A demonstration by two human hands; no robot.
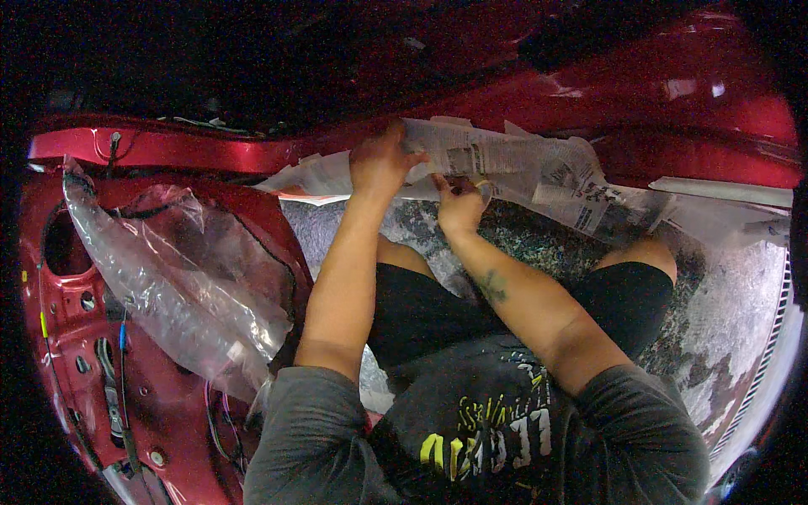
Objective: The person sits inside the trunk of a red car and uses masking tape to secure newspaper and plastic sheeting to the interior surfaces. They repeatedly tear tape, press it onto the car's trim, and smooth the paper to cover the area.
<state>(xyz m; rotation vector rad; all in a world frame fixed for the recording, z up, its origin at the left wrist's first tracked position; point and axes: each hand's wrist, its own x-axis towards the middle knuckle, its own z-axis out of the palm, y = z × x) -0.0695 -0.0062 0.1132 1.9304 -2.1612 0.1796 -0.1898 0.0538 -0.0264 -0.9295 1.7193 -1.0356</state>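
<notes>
Sheets of newspaper hang along the lower edge of a red car body panel. My left hand lies on the paper's upper edge at the panel, thumb stretched out to the right, and appears to press on it. Just right of it and lower, my right hand is closed in front of the paper. A pale curved rim shows by its fingers, too unclear to name. Farther right, the newspaper continues past a creased, printed part and overlaps a lighter sheet.
At left stands a red car door with its inner side bare, cables and cut-outs showing. Clear plastic sheeting hangs loosely from it. Mottled grey floor spreads beneath me. The red body panel rises beyond my hands.
</notes>
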